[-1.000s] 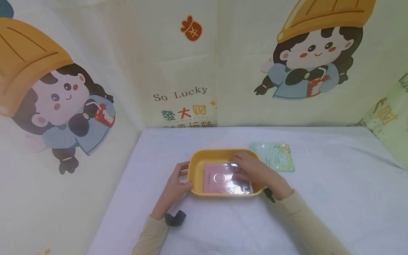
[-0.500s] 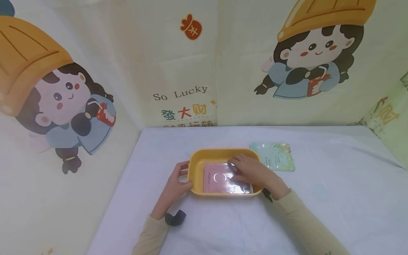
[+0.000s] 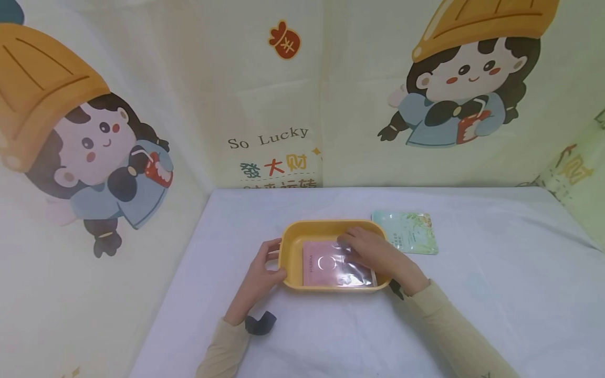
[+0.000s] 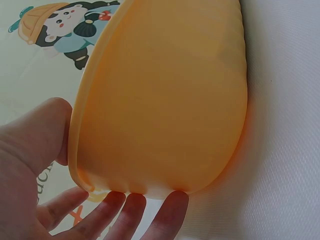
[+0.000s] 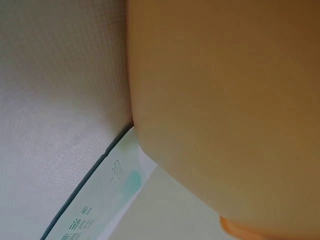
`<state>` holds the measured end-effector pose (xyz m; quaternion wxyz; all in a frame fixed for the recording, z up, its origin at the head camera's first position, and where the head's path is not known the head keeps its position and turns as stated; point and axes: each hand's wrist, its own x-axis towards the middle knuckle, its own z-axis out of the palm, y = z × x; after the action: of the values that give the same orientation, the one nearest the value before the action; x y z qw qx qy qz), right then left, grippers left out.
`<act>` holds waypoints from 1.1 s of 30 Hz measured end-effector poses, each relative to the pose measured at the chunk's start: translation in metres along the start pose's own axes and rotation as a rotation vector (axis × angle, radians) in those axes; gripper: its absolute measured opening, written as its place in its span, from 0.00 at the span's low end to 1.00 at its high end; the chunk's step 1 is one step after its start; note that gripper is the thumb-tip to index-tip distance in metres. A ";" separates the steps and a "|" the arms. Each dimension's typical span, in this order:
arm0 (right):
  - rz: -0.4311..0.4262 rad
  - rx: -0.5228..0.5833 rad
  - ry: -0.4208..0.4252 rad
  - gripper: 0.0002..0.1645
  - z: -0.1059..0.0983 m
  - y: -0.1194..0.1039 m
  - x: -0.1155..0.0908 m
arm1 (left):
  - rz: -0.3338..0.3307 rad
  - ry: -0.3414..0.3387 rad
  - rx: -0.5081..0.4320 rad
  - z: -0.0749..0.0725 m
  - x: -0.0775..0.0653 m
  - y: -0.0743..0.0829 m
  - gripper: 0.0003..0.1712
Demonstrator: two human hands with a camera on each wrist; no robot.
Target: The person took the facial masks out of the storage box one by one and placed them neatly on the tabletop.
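Observation:
A yellow oblong tray [image 3: 331, 289] stands on the white cloth. My left hand [image 3: 258, 272] grips its left end. In the left wrist view the thumb [image 4: 57, 127] presses the rim of the tray [image 4: 160, 100], and the fingertips touch the end wall. Inside the tray lies a flat, shiny pink face mask packet [image 3: 319, 265]. My right hand [image 3: 378, 254] reaches over the right rim, its fingers curled down on the packet's far right part; the thumb is mostly hidden. The right wrist view has only the outer tray wall [image 5: 225, 100], not the hand.
A green face mask packet [image 3: 416, 233] with a flower print lies behind the tray's right end, partly covered by the tray and hand. Black curved pieces [image 3: 261, 324] sit beside both wrists. Printed cloth walls [image 3: 264, 94] rise behind the table and at its sides.
My right fingers have drawn in closer on the pink packet, and the thumb has gone out of sight. The packet's right side and its glare have shifted slightly. Left hand and tray stay put.

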<state>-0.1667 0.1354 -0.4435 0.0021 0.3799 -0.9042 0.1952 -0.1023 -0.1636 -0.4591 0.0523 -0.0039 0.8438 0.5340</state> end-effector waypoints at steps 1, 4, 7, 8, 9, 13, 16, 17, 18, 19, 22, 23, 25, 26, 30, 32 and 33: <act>-0.001 -0.001 0.006 0.20 -0.001 0.000 0.000 | -0.002 0.000 0.001 0.000 0.000 0.000 0.40; -0.008 -0.014 0.013 0.20 -0.002 -0.001 0.001 | -0.004 0.003 0.012 0.001 0.000 0.000 0.40; -0.008 -0.019 0.019 0.19 -0.003 -0.002 0.002 | -0.006 0.004 0.011 0.001 -0.001 0.000 0.40; -0.005 -0.018 0.020 0.19 -0.003 -0.002 0.002 | -0.005 0.004 0.010 0.001 -0.001 0.000 0.40; -0.002 -0.020 0.022 0.18 -0.003 -0.002 0.003 | -0.005 0.005 0.009 0.001 -0.001 0.000 0.40; 0.024 -0.023 0.017 0.17 -0.002 -0.001 0.003 | -0.009 0.005 0.007 0.002 -0.001 0.000 0.40; 0.033 -0.031 0.009 0.18 -0.002 -0.001 0.003 | -0.013 0.007 0.011 0.002 -0.002 0.000 0.40; 0.028 -0.036 0.010 0.18 -0.002 0.000 0.003 | -0.010 0.006 0.009 0.002 -0.002 0.000 0.40; 0.023 -0.041 0.014 0.18 -0.001 0.000 0.003 | -0.011 0.004 0.007 0.002 -0.002 0.001 0.40; 0.021 -0.042 0.016 0.17 -0.002 0.000 0.003 | -0.012 0.004 0.004 0.002 -0.002 0.001 0.40; -0.008 -0.052 0.040 0.15 -0.002 0.001 0.004 | -0.009 0.004 -0.003 0.002 -0.001 0.001 0.40; -0.025 -0.058 0.052 0.15 -0.003 0.001 0.004 | -0.007 0.003 -0.006 0.002 -0.001 0.000 0.40; -0.047 -0.062 0.072 0.14 -0.005 0.002 0.004 | -0.005 0.004 -0.003 0.002 -0.001 0.000 0.40; -0.057 -0.063 0.079 0.13 -0.006 0.002 0.004 | -0.005 0.004 0.000 0.002 -0.002 0.000 0.39; -0.043 -0.049 0.070 0.14 -0.012 0.001 0.004 | -0.003 0.005 0.009 0.002 -0.003 0.000 0.39; -0.021 -0.036 0.053 0.14 -0.015 0.000 0.004 | -0.003 0.006 0.008 0.002 -0.003 0.000 0.39; -0.012 -0.032 0.048 0.14 -0.017 -0.001 0.004 | -0.003 0.006 0.007 0.002 -0.003 0.001 0.39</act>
<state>-0.1715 0.1377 -0.4273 0.0313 0.3805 -0.9045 0.1898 -0.0990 -0.1621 -0.4590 0.0505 -0.0064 0.8457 0.5312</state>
